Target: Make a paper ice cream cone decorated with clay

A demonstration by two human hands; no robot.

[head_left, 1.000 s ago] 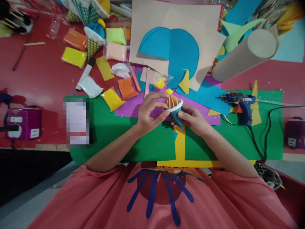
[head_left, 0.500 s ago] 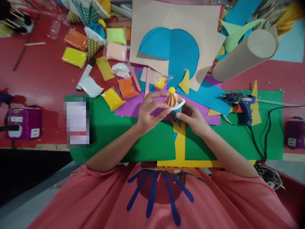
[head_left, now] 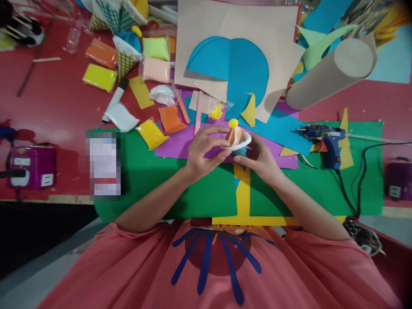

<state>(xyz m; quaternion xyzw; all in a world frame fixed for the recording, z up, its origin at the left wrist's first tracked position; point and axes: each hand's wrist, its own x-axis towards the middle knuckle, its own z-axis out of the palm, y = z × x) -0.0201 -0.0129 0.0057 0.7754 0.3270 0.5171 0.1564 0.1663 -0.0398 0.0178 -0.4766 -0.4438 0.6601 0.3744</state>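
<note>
Between both hands is a small craft ice cream cone (head_left: 238, 151), blue and patterned, with its tip pointing down. A brown-and-cream swirl top (head_left: 236, 135) rises from it, capped by a yellow ball (head_left: 233, 123). Around the join runs a white clay ring (head_left: 247, 140). My left hand (head_left: 206, 150) pinches the ring's left side with fingers and thumb. The cone's right side rests in my right hand (head_left: 260, 156), its thumb across the lower front; the other fingers are partly hidden behind.
Clay packets, such as a yellow packet (head_left: 152, 133), lie to the left beside a blurred-out phone-like object (head_left: 104, 163). A glue gun (head_left: 331, 150) with its cord lies right on the green mat (head_left: 283, 189). Behind are cut blue paper (head_left: 247, 64) and a beige roll (head_left: 325, 81).
The cone has turned and tilted slightly between my fingers, so more of the ring's right side and the swirl shows. Both hands stay nearly in place, still holding it.
</note>
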